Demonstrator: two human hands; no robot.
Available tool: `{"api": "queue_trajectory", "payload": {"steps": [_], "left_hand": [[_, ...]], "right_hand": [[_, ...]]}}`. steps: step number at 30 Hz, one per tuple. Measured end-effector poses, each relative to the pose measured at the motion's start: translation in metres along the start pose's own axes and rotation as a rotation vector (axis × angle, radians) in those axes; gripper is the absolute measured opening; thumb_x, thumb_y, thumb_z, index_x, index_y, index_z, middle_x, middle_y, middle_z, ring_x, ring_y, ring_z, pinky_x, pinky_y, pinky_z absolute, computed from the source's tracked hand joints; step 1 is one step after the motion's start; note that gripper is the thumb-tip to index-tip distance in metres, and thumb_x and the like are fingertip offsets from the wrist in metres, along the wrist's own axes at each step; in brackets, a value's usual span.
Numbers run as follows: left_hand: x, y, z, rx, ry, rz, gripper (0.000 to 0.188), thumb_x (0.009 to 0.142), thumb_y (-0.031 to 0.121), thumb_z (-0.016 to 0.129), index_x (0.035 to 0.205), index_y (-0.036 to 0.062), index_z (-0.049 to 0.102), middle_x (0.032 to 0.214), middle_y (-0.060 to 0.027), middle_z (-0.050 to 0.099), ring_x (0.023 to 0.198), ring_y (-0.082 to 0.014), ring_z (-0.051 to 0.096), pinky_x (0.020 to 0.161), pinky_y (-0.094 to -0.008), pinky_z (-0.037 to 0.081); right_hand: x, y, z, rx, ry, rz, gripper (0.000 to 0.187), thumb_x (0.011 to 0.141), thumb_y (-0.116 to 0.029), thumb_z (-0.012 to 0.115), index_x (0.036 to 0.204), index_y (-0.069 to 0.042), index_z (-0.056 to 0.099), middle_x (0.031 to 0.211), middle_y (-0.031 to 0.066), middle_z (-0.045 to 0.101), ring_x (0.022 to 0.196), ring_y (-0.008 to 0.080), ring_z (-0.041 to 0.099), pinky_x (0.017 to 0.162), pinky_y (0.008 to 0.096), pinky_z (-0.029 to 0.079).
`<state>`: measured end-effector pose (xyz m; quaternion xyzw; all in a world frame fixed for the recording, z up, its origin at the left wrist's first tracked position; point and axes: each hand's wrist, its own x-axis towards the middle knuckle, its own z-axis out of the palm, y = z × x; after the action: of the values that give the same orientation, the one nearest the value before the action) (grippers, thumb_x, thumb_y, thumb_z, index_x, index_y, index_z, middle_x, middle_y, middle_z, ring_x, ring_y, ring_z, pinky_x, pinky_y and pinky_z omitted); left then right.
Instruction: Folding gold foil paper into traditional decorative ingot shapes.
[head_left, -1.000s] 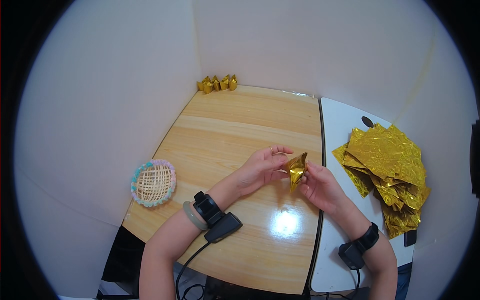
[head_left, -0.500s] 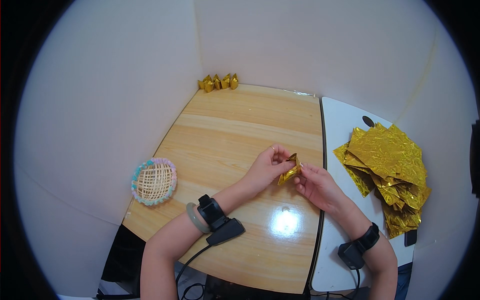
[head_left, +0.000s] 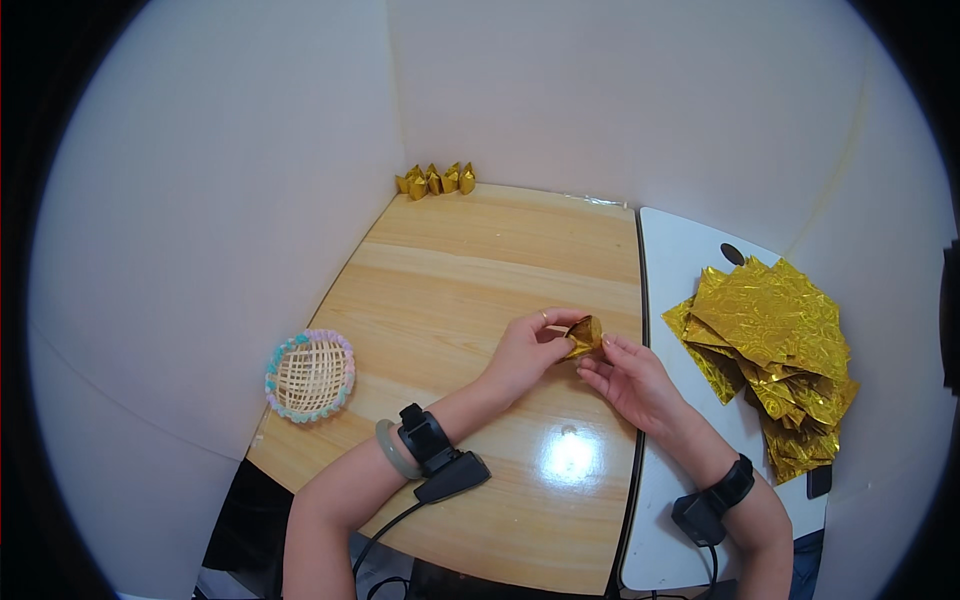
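Black straps hold a boxy device (head_left: 425, 440) on the left wrist and a second device (head_left: 700, 515) on the right, each with a dark cable running toward the lower edge. A pale bangle (head_left: 392, 452) circles the left forearm beside its strap.

Beyond the wrists, both hands meet above the right part of the wood-grain table (head_left: 470, 285). Between them is a small folded gold piece (head_left: 585, 337), creased and shiny. The left hand (head_left: 525, 355) pinches its left side, thumb laid across the front and the other fingers behind; a thin ring (head_left: 544, 318) sits on one finger. The right hand (head_left: 640, 385) grips the right edge between thumb and forefinger, its remaining fingers curled below; whether those touch the foil cannot be told.

Well to the left, near the table's edge, stands a woven basket (head_left: 310, 417) with a pastel fuzzy rim. On the white table (head_left: 665, 490) at right lies an untidy pile of embossed gold sheets (head_left: 775, 315).

Farthest off, a cluster of finished-looking gold shapes (head_left: 433, 180) stands in the back left corner, close to the pale walls (head_left: 230, 200).
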<state>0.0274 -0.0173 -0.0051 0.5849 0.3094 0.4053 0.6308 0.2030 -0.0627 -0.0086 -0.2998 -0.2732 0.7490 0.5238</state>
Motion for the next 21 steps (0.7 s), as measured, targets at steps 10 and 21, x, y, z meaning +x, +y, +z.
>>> {"api": "queue_trajectory", "payload": {"steps": [10, 21], "left_hand": [[0.002, -0.017, -0.012, 0.285, 0.014, 0.041, 0.034, 0.078, 0.004, 0.056, 0.111, -0.0016, 0.061, 0.085, -0.0112, 0.067, 0.076, -0.0097, 0.061, 0.067, -0.0229, 0.048], [0.006, 0.0, -0.024, 0.306, 0.151, 0.165, 0.02, 0.084, 0.001, 0.047, 0.096, -0.0013, 0.063, 0.101, -0.0053, 0.06, 0.092, -0.0116, 0.055, 0.082, -0.024, 0.044]], "right_hand": [[-0.006, -0.007, 0.016, -1.292, 0.097, -0.585, 0.035, 0.083, -0.008, 0.06, 0.116, -0.005, 0.05, 0.108, 0.0121, 0.047, 0.074, 0.0177, 0.058, 0.064, 0.0271, 0.047], [-0.006, -0.01, 0.014, -1.281, 0.134, -0.609, 0.027, 0.075, 0.001, 0.057, 0.101, -0.005, 0.057, 0.111, 0.0152, 0.048, 0.09, 0.0259, 0.055, 0.072, 0.0323, 0.048]]}}
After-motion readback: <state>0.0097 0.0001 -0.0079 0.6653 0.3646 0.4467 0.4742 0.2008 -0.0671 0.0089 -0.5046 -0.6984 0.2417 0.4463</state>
